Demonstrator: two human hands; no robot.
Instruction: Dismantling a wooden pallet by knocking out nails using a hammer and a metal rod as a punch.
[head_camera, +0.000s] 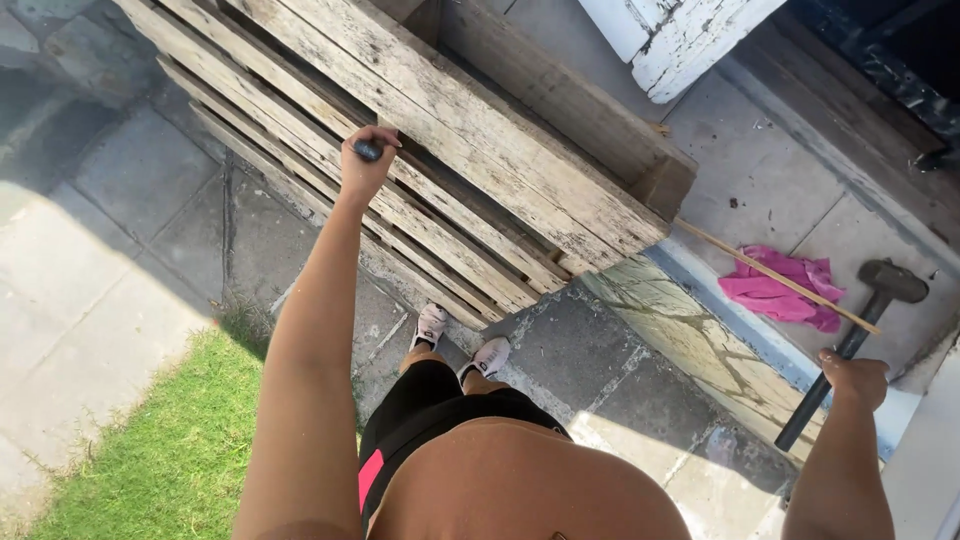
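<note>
The left hand (365, 162) grips a dark tool handle (368, 151) pressed against a weathered wooden pallet (480, 170) leaning ahead. The right hand (855, 378) holds the handle of a sledgehammer (888, 282), head up. Just beyond it lie a pink cloth (775, 290) and a thin stick (770, 275).

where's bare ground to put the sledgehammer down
Free: grey paving slabs left of the wooden pallet, beside the grass. Crowded: the step by the right hand and sledgehammer, with pink cloth and stick.

Grey weathered pallet (430, 130), pink cloth (785, 290), black sledgehammer (850, 340), green grass (170, 450).
</note>
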